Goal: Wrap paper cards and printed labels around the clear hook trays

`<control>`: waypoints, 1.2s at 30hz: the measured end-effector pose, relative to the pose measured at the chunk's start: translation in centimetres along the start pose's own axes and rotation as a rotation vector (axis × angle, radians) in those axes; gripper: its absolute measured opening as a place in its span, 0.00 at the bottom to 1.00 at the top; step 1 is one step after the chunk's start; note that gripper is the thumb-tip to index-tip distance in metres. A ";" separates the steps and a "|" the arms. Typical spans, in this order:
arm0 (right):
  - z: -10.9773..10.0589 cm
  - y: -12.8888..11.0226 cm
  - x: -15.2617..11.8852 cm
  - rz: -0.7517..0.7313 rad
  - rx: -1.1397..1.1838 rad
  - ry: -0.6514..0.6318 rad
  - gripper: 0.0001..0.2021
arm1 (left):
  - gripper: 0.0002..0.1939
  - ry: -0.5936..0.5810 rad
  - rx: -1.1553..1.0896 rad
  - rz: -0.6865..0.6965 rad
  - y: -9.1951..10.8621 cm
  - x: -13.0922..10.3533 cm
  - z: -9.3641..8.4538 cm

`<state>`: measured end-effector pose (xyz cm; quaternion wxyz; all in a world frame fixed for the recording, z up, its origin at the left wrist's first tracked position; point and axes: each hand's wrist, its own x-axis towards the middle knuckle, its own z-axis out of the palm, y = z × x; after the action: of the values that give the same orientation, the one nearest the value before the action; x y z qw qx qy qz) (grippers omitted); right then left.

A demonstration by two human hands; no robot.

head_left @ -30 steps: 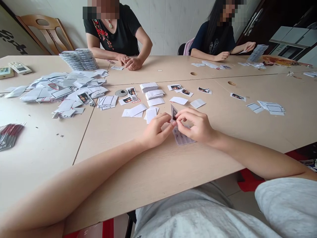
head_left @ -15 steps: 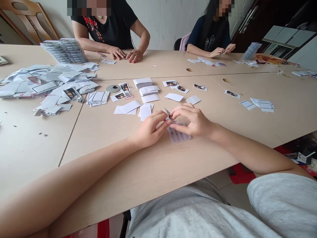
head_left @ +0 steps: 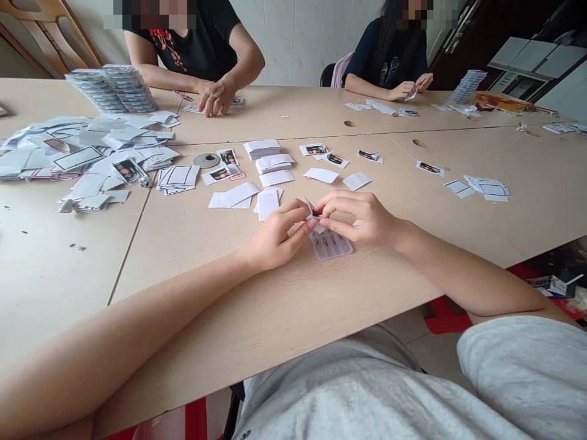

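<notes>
Beige table (head_left: 284,318), centre: left hand (head_left: 275,238) and right hand (head_left: 362,217) meet fingertip to fingertip, both pinching a small card (head_left: 312,212) between them, directly above a clear packet (head_left: 331,243) lying flat, nearer the right hand.

One head-worn camera looks forward and down across the pale wooden table (head_left: 284,318), close above the wearer's bare left hand (head_left: 273,241) and right hand (head_left: 362,217), reaching far enough to take in two seated people opposite.
</notes>
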<state>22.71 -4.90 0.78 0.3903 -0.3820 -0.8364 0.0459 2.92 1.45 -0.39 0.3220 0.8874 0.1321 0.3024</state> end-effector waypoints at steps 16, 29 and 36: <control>-0.4 -0.4 0.1 0.123 0.076 0.014 0.05 | 0.15 -0.025 -0.016 -0.056 0.3 -0.1 -0.3; -0.4 0.1 0.0 0.315 0.272 0.053 0.07 | 0.13 0.010 -0.051 -0.038 -0.3 0.0 -0.2; -0.4 0.6 0.1 0.426 0.403 0.044 0.09 | 0.12 0.035 -0.047 -0.040 -0.4 0.1 -0.2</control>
<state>23.26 -4.52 0.90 0.4577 -0.4647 -0.7029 0.2836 2.87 1.86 -0.51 0.3464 0.8714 0.1483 0.3143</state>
